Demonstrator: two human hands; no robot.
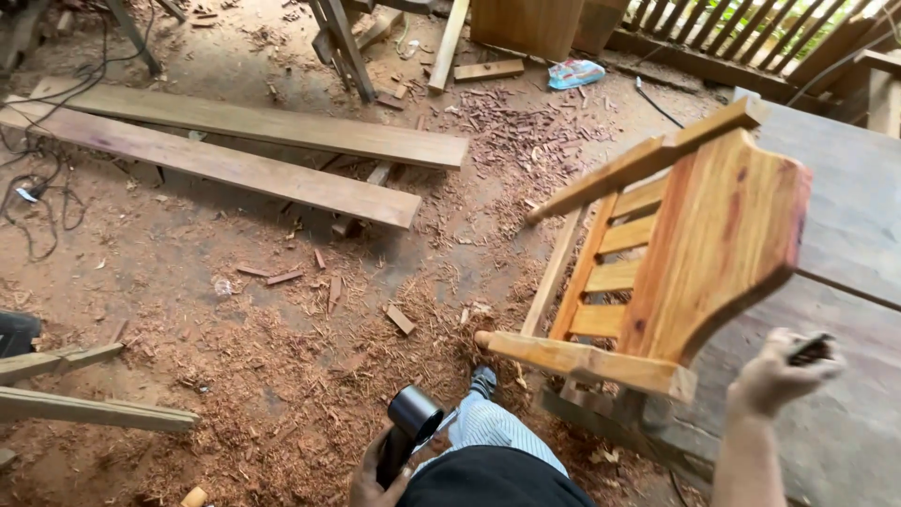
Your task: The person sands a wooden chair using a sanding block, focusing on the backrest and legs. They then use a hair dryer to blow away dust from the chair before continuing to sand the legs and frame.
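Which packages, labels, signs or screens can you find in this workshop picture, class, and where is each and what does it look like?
Packet: lies on the dirt floor near the top of the picture, beside wood chips and below the wooden panel; small, crumpled, soft plastic, light blue and white with a touch of red.
No signs or screens show, and no labels can be made out.

Left hand [378,477] clasps a black tool [405,430]; right hand [781,371] grips a small dark object [811,349] beside wooden chair [676,253].
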